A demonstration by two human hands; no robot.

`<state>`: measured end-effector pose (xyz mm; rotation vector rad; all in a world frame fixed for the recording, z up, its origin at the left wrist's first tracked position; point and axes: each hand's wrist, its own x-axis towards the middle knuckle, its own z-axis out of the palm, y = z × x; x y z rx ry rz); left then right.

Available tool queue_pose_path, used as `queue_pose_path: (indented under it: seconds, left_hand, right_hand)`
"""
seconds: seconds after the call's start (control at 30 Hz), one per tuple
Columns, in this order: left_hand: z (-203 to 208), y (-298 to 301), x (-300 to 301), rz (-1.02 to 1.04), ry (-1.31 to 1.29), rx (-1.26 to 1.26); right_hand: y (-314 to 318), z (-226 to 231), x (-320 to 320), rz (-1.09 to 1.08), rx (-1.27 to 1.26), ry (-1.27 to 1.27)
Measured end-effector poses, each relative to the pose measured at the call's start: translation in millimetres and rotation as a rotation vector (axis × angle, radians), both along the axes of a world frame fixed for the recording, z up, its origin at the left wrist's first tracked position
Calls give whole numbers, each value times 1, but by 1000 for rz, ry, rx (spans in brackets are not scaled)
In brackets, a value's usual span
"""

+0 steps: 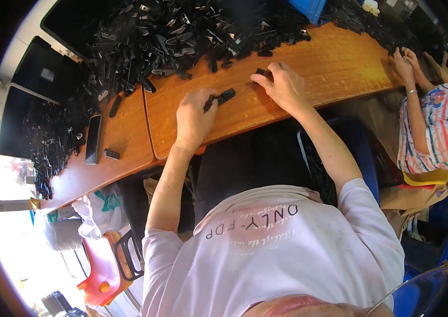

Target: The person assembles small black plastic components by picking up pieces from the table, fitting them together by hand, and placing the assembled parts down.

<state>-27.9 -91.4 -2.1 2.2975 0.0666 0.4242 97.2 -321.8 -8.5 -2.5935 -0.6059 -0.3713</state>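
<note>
My left hand [196, 117] is closed on a long, narrow black plastic piece [226, 95], just above the near part of the wooden table [340, 63]. One end of that piece sticks out to the right, past my fingers. To its right, my right hand [283, 87] has its thumb and forefinger bent around a small dark part [260, 71], mostly hidden by the fingers. The two hands are apart. Beyond them lies a big heap of black plastic pieces [176, 39], some with shiny metal bits.
A phone [93, 139] and a short black piece [111, 154] lie on the left table section. Dark crates [36, 71] stand behind the heap at left. A blue bin [308, 8] sits at the far edge. On the right, another person's hands [406, 63] work at the table.
</note>
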Motion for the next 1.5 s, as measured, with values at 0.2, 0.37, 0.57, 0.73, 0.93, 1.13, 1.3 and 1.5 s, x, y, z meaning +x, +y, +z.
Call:
queue_pose_path:
  seconds: [0.2, 0.37, 0.57, 0.73, 0.93, 1.13, 1.3, 1.5]
  left_hand:
    - [-12, 1, -9, -11, -292, 4]
    - [-16, 7, -5, -102, -222, 152]
    - [-12, 7, -8, -75, -136, -2]
    - [-9, 6, -7, -101, -128, -41]
    - [-11, 6, -6, -117, -128, -63]
    - [-16, 11, -19, 35, -162, 0]
    - [22, 20, -115, 39, 23, 26]
    - [75, 63, -212, 193, 358, 320]
  right_hand:
    - [12, -5, 9, 336, -8, -80]
    - [6, 7, 8, 460, -150, -72]
    - [12, 8, -5, 771, 49, 83]
    - [17, 4, -4, 799, 55, 66]
    - [26, 15, 0, 939, -39, -79]
    - [69, 0, -1, 945, 54, -106]
    - [55, -9, 14, 777, 347, -51]
    - [73, -16, 49, 376, 231, -89]
